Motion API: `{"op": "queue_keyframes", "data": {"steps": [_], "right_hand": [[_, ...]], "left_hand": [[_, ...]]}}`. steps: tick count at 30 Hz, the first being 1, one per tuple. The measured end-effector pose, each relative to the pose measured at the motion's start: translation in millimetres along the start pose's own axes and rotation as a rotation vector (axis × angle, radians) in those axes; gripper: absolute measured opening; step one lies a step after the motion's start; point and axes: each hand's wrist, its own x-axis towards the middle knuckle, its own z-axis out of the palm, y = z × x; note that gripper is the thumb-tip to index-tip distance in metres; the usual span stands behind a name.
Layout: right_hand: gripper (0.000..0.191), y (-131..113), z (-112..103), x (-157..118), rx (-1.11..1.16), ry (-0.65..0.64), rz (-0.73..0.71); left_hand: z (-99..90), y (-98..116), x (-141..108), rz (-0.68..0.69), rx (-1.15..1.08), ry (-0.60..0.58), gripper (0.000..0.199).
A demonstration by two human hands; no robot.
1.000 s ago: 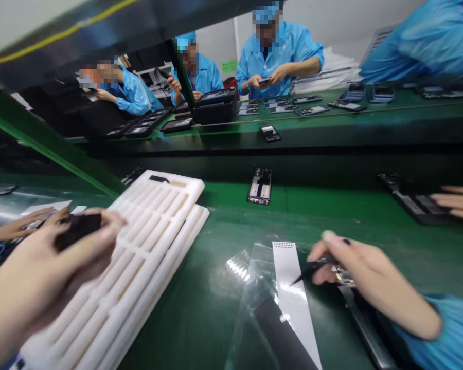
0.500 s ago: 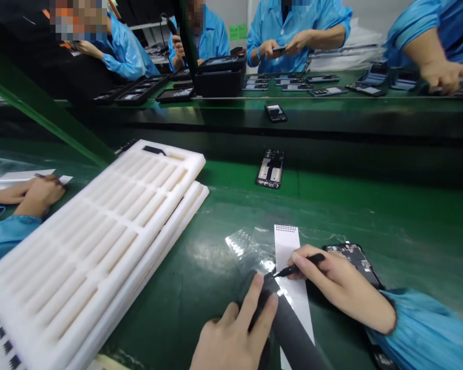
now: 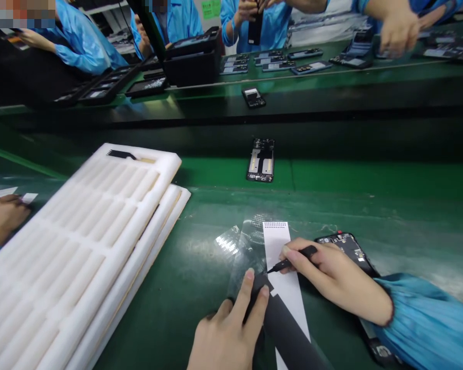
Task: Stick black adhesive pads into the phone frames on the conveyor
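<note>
From where I stand, the person's left hand [image 3: 224,334] presses two spread fingers [image 3: 244,293] onto the upper end of a dark strip [image 3: 289,329], its grip open around nothing. The right hand [image 3: 332,272] has its fingers closed around a black pointed tool [image 3: 293,260], whose tip sits right by that end of the strip. The dark strip lies slanted across a white strip [image 3: 275,237] with rows of dots at its top, and clear film [image 3: 241,257] spreads just beside them on the green tabletop [image 3: 170,288]. An opened phone [image 3: 347,245] lies partly behind the right hand. Farther off rests another phone body [image 3: 261,163]. To the left, slotted white trays [image 3: 88,226] are stacked, a black piece [image 3: 120,154] in the top one.
</note>
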Motion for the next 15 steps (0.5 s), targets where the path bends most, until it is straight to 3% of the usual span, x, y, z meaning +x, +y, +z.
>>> {"op": "queue_keyframes", "data": {"steps": [6,15], "right_hand": [[0.037,-1.1,-2.3,2.1,0.003,0.021,0.008],[0.040,0.0,4.6,1.4,0.060,0.070,0.011]], "left_hand": [[10.1,-2.7,-1.7,0.026,-0.075,0.033,0.076],[1.7,-3.2,-1.1,0.003,-0.112,-0.014,0.081]]}}
